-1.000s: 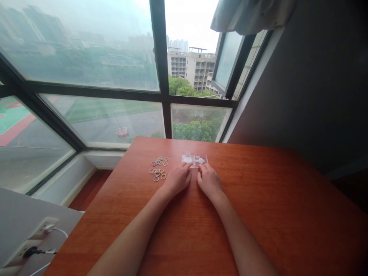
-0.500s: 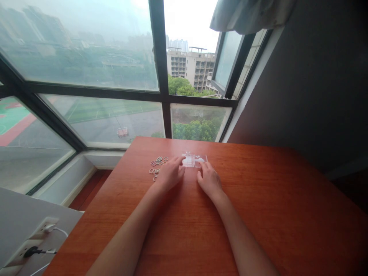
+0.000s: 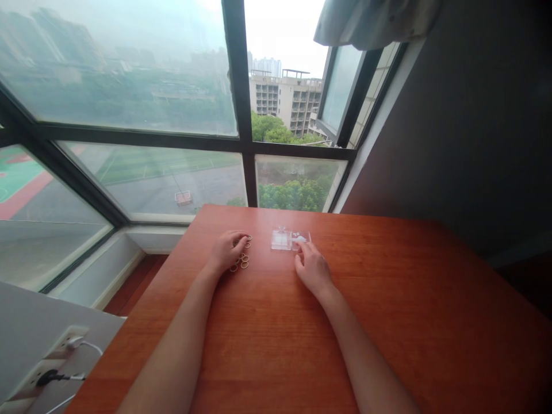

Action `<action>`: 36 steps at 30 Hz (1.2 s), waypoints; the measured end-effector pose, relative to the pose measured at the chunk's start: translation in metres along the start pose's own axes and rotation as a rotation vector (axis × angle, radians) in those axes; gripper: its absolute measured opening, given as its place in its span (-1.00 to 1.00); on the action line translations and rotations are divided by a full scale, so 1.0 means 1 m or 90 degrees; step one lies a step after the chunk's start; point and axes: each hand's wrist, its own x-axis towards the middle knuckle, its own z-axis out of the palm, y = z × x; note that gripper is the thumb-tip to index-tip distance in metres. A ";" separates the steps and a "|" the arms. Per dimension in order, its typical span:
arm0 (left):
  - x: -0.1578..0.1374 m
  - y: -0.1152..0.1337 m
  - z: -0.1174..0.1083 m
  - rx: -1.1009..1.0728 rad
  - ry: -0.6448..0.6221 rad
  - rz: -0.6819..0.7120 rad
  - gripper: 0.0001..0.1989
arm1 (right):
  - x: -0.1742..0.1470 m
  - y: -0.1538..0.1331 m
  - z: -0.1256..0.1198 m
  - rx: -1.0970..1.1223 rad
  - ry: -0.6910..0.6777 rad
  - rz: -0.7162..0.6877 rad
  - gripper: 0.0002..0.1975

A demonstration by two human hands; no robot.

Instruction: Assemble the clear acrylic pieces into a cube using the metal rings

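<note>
Over a loose cluster of small pale rings (image 3: 245,259) is my left hand (image 3: 227,250), palm down. Its thumb and fingertips close together at a ring (image 3: 249,237) on the cluster's far side, and part of the cluster is hidden under the hand. A small clear plastic box (image 3: 281,239) lies opened flat, its two halves side by side. My right hand (image 3: 314,269) has its curled fingers on the near edge of the right half, where small white pieces (image 3: 301,237) show. The fingers partly cover that edge.
The reddish-brown wooden table (image 3: 267,333) reaches to the window (image 3: 250,178) at its far side. A dark wall (image 3: 431,144) stands on the right. Power sockets with plugs (image 3: 52,376) are on the low wall at the lower left.
My left hand has moved left from the plastic box to the rings and shifted some of the near ones to the right. My right hand has stayed at the box.
</note>
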 end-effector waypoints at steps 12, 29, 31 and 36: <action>-0.013 0.054 0.017 -0.130 -0.228 0.051 -0.65 | 0.000 0.002 0.001 0.034 0.011 -0.039 -0.63; -0.011 0.051 -0.008 -0.044 -0.204 -0.058 -0.70 | 0.003 0.007 0.004 0.054 0.055 -0.053 -0.73; -0.016 0.042 -0.016 -0.015 -0.290 -0.108 -0.67 | 0.002 0.005 0.004 0.055 0.023 -0.072 -0.73; -0.025 0.057 -0.010 0.005 -0.469 -0.110 -0.57 | -0.001 0.002 0.005 0.038 -0.027 -0.103 -0.76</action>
